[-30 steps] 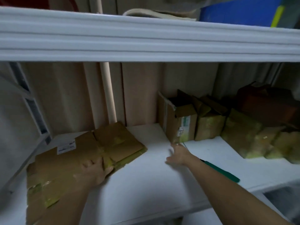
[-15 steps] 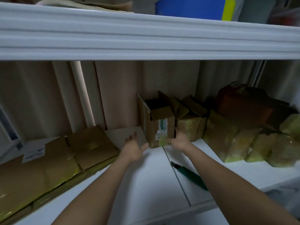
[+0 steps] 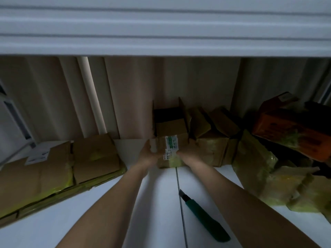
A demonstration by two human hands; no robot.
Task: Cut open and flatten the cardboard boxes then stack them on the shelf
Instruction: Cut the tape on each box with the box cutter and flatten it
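The person's left hand [image 3: 149, 154] and right hand [image 3: 188, 153] are gripping the small open-topped brown cardboard box [image 3: 170, 140] from either side, at the back of the white shelf [image 3: 157, 203]. Flattened brown cardboard sheets [image 3: 53, 170] are lying stacked to the left; a green utility knife [image 3: 204, 215] is lying under the right forearm.

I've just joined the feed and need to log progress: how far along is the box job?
Done: a flattened stack lies at the shelf's left. In hand: the left hand and right hand grip a small open box, not yet cut; the cutter lies untouched. Left: that box, the boxes beside it and the orange box.
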